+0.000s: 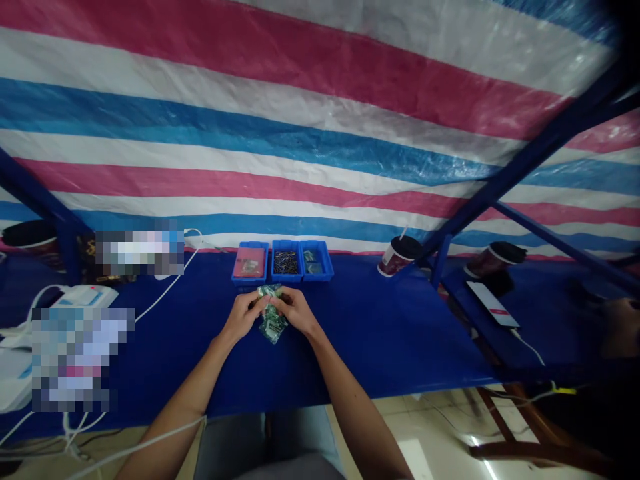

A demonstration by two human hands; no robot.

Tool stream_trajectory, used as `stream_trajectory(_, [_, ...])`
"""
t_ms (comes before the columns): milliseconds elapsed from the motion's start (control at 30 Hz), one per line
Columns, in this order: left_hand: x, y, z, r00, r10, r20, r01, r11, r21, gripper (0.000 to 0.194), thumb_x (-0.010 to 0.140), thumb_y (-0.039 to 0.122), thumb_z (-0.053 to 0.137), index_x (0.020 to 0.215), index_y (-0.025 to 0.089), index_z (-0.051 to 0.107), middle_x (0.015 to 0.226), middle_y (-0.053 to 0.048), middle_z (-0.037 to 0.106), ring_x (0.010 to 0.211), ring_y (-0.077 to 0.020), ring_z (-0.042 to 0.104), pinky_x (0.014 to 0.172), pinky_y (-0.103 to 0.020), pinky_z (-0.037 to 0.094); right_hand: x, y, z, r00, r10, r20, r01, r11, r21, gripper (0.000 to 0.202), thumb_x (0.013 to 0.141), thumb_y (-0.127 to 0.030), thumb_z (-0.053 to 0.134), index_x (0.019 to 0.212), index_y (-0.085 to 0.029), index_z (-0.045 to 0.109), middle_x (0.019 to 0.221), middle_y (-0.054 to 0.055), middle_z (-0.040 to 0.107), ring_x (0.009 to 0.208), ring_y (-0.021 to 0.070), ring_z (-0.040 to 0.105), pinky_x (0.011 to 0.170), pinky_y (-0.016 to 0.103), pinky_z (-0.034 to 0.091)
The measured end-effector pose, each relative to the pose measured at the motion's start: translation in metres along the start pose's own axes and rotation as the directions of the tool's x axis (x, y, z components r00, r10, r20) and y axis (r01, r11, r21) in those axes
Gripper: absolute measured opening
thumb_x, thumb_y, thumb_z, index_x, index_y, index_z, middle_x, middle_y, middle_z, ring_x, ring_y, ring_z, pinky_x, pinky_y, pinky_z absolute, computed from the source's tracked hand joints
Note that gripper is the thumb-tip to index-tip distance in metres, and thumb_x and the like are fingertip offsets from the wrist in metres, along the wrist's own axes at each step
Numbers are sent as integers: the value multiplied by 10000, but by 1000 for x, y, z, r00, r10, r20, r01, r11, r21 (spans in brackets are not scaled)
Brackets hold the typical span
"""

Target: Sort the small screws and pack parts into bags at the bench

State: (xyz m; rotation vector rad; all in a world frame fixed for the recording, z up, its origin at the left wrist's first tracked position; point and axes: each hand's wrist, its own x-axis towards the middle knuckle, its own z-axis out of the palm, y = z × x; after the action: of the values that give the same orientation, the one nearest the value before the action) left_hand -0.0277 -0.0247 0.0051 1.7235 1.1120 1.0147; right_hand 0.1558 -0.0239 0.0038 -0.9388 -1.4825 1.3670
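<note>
fingers: drawn in close on both sides, the left hand [245, 315] and the right hand [299, 310] pinching one packet [273, 328] between them, thumbs on top and tips nearly meeting.
packet's place: held up at the near side of the blue bins, over the blue tabletop [370, 333], its lower end hanging free below the thumbs.
packet's weight: light, i'd judge, the sort that two pinches carry with ease.
packet's feel: soft and floppy in the film, with harder bits inside that likely shift about and make it lumpy.
packet's slip: the shiny film may slide a little under dry fingertips, so a flat pinch should serve better than a poke.
packet's weak point: thin film, which could tear if pulled hard; the pieces inside would then spill.
where to hold: by the side edges near the upper end, one hand each side, pressing on film rather than squeezing the hard bits.
packet's look: clear, crinkled and glossy, green showing through, with pale silvery glints toward the lower end; the contents are perhaps small metal parts, but they are too small here to be sure.
bins: three in a row beyond the hands; the left bin [249, 281] holds something pink, the middle bin [287, 277] many slender dark pieces [286, 262], the right bin [319, 276] greenish clear packaging.
</note>
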Motion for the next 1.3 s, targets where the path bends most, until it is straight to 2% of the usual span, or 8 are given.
stream_trajectory(233, [0,6,0,998,31,56,-33,999,33,384,936,459,557,745,131,610,609,17,573,557,-109,480,565,-223,324,1,6,-2,996,-76,-42,76,997,-2,425,801,-521,717,700,-175,492,610,-52,429,565,92,376,535,217,306])
stream_trajectory(500, [0,2,-4,997,62,46,-64,997,43,443,962,450,505,659,136,580,589,7,559,546,-116,476,567,-230,327,0,0,-3,998,-57,7,57,998,0,407,820,-548,696,767,-150,629,605,-33,475,546,99,402,529,226,319])
stream_trajectory(667, [1,4,-4,997,72,8,-72,996,62,446,955,447,510,650,133,594,581,0,574,558,-126,514,586,-228,357,1,1,-4,1000,-27,-7,27,1000,-7,410,791,-539,732,855,-137,688,732,6,578,646,124,493,613,234,400])
stream_trajectory(800, [2,3,-2,999,53,12,-53,998,37,412,948,446,524,714,125,637,608,-5,585,566,-125,503,580,-227,357,-1,1,-3,1000,-17,5,17,1000,0,413,802,-537,727,893,-136,695,781,27,619,705,147,542,661,251,440])
stream_trajectory(933, [1,2,-1,999,-3,53,4,1000,-22,364,935,453,550,857,116,666,658,-4,595,582,-122,487,566,-222,339,-1,-2,-3,998,-57,-17,57,998,-23,381,824,-521,712,845,-141,692,781,26,602,686,138,520,642,242,426])
stream_trajectory(1033, [0,3,-1,999,5,43,-4,1000,-25,345,908,454,596,807,125,627,637,23,527,586,-108,438,560,-217,305,-1,-3,-3,996,-90,-21,89,995,-55,362,843,-500,698,777,-144,680,754,12,558,653,122,474,611,233,392])
stream_trajectory(1133, [0,4,-2,1000,24,18,-24,1000,-16,361,906,447,600,730,134,572,617,37,464,578,-97,390,553,-218,279,-1,-3,-2,997,-76,-1,76,997,-30,344,847,-486,697,823,-144,686,736,2,540,641,117,458,595,229,373])
stream_trajectory(1300, [0,6,-3,1000,25,4,-25,1000,-4,371,923,447,571,738,129,616,601,26,490,559,-108,406,547,-229,290,-2,-4,-1,1000,-19,8,18,997,79,356,807,-477,741,904,-141,678,758,5,597,662,123,515,640,237,412])
